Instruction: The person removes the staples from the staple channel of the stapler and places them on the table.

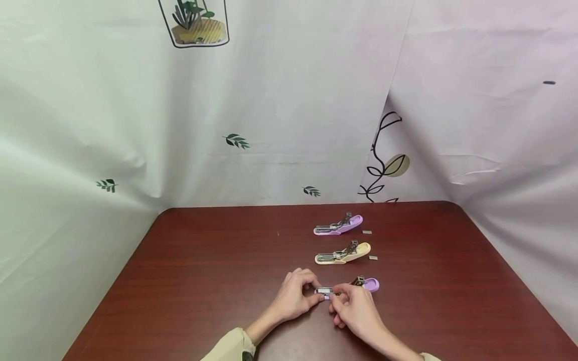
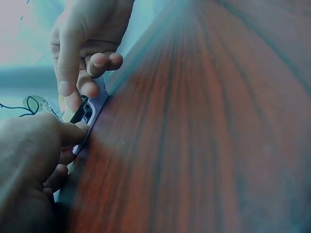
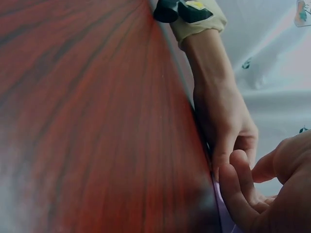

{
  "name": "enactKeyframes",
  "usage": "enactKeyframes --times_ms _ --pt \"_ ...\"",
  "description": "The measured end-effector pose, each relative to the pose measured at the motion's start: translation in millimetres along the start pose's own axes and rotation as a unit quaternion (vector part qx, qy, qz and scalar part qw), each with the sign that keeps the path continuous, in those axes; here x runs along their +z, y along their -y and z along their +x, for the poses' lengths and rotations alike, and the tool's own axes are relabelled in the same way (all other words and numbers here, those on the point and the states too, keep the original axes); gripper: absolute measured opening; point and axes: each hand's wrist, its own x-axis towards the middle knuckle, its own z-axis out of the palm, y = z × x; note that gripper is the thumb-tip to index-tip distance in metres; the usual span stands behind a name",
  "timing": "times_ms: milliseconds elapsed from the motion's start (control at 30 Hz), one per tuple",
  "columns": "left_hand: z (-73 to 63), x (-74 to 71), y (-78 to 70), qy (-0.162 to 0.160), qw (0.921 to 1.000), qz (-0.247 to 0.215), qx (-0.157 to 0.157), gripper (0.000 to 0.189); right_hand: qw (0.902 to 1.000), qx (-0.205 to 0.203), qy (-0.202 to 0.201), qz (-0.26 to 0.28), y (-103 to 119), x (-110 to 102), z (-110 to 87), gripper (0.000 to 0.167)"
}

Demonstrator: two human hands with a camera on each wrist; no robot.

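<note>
A small purple stapler [image 1: 371,285] lies opened out on the table, its metal magazine towards the left. My left hand [image 1: 293,297] holds the magazine end between thumb and fingers. My right hand [image 1: 356,308] pinches at the middle of the same stapler with thumb and index finger, the other fingers curled. A bright silver piece [image 1: 324,290] shows between the two hands; whether it is a staple strip or part of the magazine I cannot tell. In the left wrist view the right fingers come down onto the stapler [image 2: 98,103]. The right wrist view hides most of it.
Further back lie an opened cream-yellow stapler [image 1: 343,254] and another opened purple stapler [image 1: 337,225]. Beside them on the right are small silver staple strips, one near [image 1: 373,257] and one far [image 1: 367,232]. A pale cloth wall stands behind the brown table [image 1: 217,250].
</note>
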Motion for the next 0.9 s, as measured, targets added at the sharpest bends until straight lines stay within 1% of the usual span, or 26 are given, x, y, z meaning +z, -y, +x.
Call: enactKeyframes --times_ms 167,233,367,500,600,733,900 --pt "-0.7 0.1 0.3 -0.004 1.0000 0.004 0.000 0.018 0.9993 0.015 0.002 0.036 1 6 -0.3 0.027" --pt "-0.9 0.6 -0.1 -0.003 1.0000 0.004 -0.001 0.018 0.9987 0.024 -0.005 0.044 1 7 -0.6 0.028" --pt "-0.8 0.6 -1.2 -0.004 1.0000 0.004 0.000 0.017 0.9974 0.043 -0.024 0.052 0 10 -0.6 0.026" --pt "-1.3 0.4 -1.9 -0.004 1.0000 0.006 -0.002 0.017 0.9965 0.052 -0.040 0.053 -1 13 -0.8 0.022" --pt "-1.4 0.7 -1.5 -0.003 0.9999 0.009 -0.003 0.017 0.9964 0.050 -0.050 0.047 -2 14 -0.2 0.017" --pt "-1.1 0.9 -0.1 -0.007 0.9999 0.013 0.000 0.019 0.9966 0.047 -0.053 0.043 -2 15 1.9 0.011" --pt "-1.7 0.1 -0.4 -0.003 1.0000 0.006 -0.004 0.018 0.9981 0.032 -0.051 0.010 -3 15 4.4 0.008"
